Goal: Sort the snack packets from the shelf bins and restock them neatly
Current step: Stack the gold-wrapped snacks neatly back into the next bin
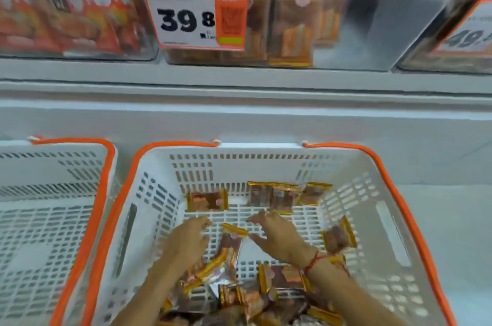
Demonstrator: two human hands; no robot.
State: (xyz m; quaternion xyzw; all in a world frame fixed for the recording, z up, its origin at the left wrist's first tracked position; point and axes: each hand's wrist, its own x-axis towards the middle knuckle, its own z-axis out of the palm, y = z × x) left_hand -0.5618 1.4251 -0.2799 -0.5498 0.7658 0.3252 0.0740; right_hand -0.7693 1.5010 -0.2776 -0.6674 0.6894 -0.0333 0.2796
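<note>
While one gold-edged snack packet lies slanted between both hands on the basket floor, the left hand and right hand hover spread-fingered beside it, holding nothing; more packets lie along the far wall.

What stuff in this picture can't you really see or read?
Head view only:
- Small print on the price tag: too blurry; only 39 8 reads.
- Right tag: cut off by the edge.
- Packets at the near end of the basket: partly hidden by the arms and the bottom edge.
- Left hand and right hand: motion-blurred; touching a packet or not, unclear.
- Left basket: cut off by the edge.
</note>
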